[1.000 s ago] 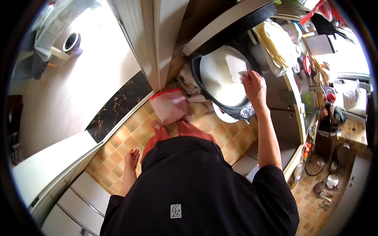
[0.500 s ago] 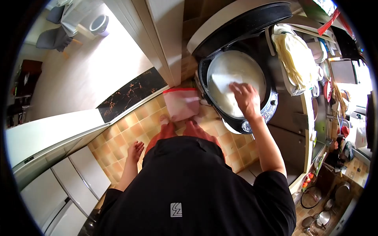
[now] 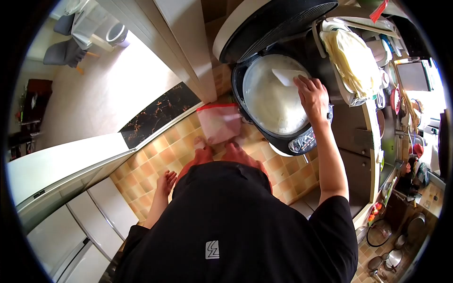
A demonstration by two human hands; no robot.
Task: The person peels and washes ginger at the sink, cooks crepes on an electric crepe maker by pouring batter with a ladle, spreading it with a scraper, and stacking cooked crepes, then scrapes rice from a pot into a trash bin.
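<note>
My right hand (image 3: 314,98) is closed on a white flat scraper (image 3: 286,77), held over the far right part of a round electric griddle (image 3: 276,128). A thin, pale layer of batter (image 3: 271,101) covers much of the griddle's plate. The griddle's black lid (image 3: 283,30) is raised behind it. Low at my left side hangs my left hand (image 3: 165,181), its fingers loosely bent and apart, with nothing in it. To the right of the griddle, a stack of thin pale-yellow crepes (image 3: 351,59) lies on a tray.
A pinkish bag with a red edge (image 3: 219,123) stands on the tiled floor by my feet. White cabinet drawers (image 3: 101,212) are at the left. Dishes and kitchenware crowd the counter at right; several pots and lids (image 3: 392,258) are at lower right. A doorway opens at upper left.
My right hand has moved right and up across the griddle with the scraper. The view has shifted slightly. My left hand still hangs at my side.
</note>
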